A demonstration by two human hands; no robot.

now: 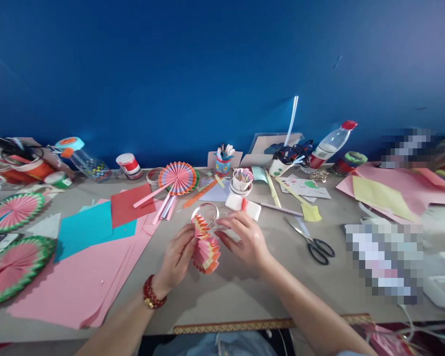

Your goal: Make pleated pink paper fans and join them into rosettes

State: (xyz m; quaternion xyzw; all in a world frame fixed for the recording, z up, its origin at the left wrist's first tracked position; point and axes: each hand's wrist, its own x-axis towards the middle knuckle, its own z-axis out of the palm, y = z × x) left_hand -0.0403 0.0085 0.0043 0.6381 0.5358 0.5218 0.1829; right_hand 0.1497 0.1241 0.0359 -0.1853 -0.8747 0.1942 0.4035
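Observation:
My left hand (pixel 178 257) is closed on a folded, pleated paper fan (pixel 206 249), pink with orange and yellow zigzag edges, held just above the table. My right hand (pixel 244 240) sits to the fan's right with fingers curled, pinching what looks like clear tape drawn from a tape roll (pixel 204 213) just behind the fan. A red bead bracelet (pixel 153 295) circles my left wrist.
Pink (pixel 77 287), teal (pixel 85 230) and red (pixel 128 205) paper sheets lie left. Finished round fans (pixel 13 264) sit at far left, another (pixel 177 178) at centre back. Black scissors (pixel 313 243) lie right. Cups, jars, a bottle (pixel 332 141) line the blue wall.

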